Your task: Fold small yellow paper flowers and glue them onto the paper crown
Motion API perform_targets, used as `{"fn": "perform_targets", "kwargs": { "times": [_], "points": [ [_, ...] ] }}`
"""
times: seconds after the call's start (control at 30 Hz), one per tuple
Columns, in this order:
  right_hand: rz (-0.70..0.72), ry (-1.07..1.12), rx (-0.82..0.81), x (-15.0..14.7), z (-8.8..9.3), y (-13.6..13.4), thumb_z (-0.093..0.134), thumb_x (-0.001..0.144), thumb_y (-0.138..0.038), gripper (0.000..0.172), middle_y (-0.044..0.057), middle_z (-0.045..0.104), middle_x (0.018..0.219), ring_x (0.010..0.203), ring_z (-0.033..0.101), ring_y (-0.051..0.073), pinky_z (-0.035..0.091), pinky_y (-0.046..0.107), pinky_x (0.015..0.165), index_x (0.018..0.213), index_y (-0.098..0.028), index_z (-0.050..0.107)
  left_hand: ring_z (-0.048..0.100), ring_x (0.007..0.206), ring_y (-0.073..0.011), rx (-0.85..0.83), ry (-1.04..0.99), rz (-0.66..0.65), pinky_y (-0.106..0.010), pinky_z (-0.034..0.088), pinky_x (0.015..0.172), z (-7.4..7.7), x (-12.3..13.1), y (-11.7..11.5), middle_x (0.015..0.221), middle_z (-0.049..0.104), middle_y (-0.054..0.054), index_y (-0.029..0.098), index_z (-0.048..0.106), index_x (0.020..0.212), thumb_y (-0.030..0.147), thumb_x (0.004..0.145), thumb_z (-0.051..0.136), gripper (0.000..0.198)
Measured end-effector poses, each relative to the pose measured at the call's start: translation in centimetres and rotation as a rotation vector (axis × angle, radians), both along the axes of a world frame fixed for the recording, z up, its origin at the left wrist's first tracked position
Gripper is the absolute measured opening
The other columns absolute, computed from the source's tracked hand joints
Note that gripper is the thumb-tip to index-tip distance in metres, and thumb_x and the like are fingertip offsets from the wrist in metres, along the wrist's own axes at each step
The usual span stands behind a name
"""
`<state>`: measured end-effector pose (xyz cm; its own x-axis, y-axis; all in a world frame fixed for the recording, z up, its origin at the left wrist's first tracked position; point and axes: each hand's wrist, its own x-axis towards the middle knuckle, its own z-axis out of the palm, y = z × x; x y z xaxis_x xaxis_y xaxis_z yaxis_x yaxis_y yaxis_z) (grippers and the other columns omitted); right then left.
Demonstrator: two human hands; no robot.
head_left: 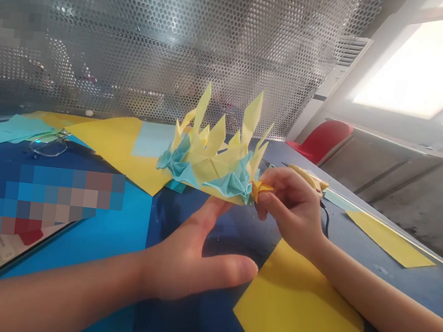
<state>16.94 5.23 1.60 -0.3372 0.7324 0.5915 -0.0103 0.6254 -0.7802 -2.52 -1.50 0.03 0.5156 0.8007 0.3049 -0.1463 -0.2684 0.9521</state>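
Note:
A folded paper crown (pixel 212 160) with pale yellow points and light blue folded flowers around its band is in the middle of the view. My left hand (pixel 199 259) reaches to its lower front edge, thumb stretched well away from the fingers. The fingertips go beneath the band and are hidden there, so how firmly they touch it does not show. At the crown's right side, my right hand (pixel 294 208) pinches a small orange folded paper piece (pixel 260 190) between thumb and fingers, against the blue flower.
Yellow paper (pixel 305 312) lies in front, with a yellow strip (pixel 391 239) at right. A glue gun (pixel 309 178) with a cord sits behind my right hand. Glasses (pixel 48 145), blue sheets (pixel 11 129) and a phone (pixel 2 251) are at left. A perforated metal panel (pixel 171 39) stands behind.

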Motion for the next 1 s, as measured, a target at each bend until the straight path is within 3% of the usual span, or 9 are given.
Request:
{"fn": "perform_targets", "kwargs": {
  "times": [0.2, 0.5, 0.7, 0.87, 1.0],
  "points": [
    [0.018, 0.012, 0.006, 0.0, 0.1, 0.1, 0.073, 0.08, -0.027, 0.015, -0.005, 0.057, 0.063, 0.043, 0.051, 0.006, 0.044, 0.016, 0.036, 0.086, -0.021, 0.06, 0.013, 0.148, -0.0246, -0.037, -0.019, 0.013, -0.039, 0.013, 0.12, 0.0, 0.0, -0.3, 0.155, 0.033, 0.008, 0.038, 0.049, 0.132, 0.04, 0.085, 0.065, 0.05],
    [0.047, 0.029, -0.027, 0.1, -0.3, 0.4, 0.073, 0.08, -0.03, 0.018, -0.006, 0.055, 0.065, 0.043, 0.051, 0.005, 0.045, 0.016, 0.037, 0.089, -0.021, 0.06, 0.011, 0.148, -0.027, -0.038, 0.01, 0.07, -0.041, 0.013, 0.12, 0.4, 0.3, -0.2, 0.158, 0.029, 0.002, 0.032, 0.038, 0.143, 0.042, 0.084, 0.063, 0.065],
    [0.064, 0.05, -0.061, 0.4, -0.4, 0.4, 0.08, 0.071, -0.037, 0.04, -0.007, 0.051, 0.074, 0.047, 0.051, 0.005, 0.045, 0.017, 0.037, 0.101, -0.025, 0.056, 0.01, 0.148, -0.0292, -0.026, -0.017, 0.069, -0.044, 0.012, 0.12, 0.1, 0.4, -0.2, 0.159, 0.027, 0.001, 0.032, 0.038, 0.143, 0.044, 0.085, 0.063, 0.065],
    [0.061, 0.023, -0.032, 0.5, -0.4, 0.4, 0.087, 0.063, -0.029, 0.066, -0.008, 0.047, 0.081, 0.05, 0.048, 0.005, 0.045, 0.02, 0.043, 0.114, -0.032, 0.047, 0.015, 0.147, -0.0289, -0.033, -0.131, 0.105, -0.043, 0.015, 0.119, -0.5, 0.7, -0.3, 0.154, 0.037, 0.001, 0.032, 0.047, 0.138, 0.04, 0.086, 0.064, 0.056],
    [-0.043, -0.11, 0.021, 0.5, -0.5, 0.5, 0.089, 0.058, -0.03, 0.082, -0.005, 0.04, 0.091, 0.059, 0.047, 0.007, 0.044, 0.021, 0.045, 0.122, -0.035, 0.039, 0.021, 0.145, -0.0282, -0.114, -0.259, 0.102, -0.042, 0.021, 0.118, -0.7, 1.1, 0.0, 0.144, 0.051, 0.001, 0.032, 0.054, 0.131, 0.046, 0.083, 0.065, 0.052]
  ]
}}
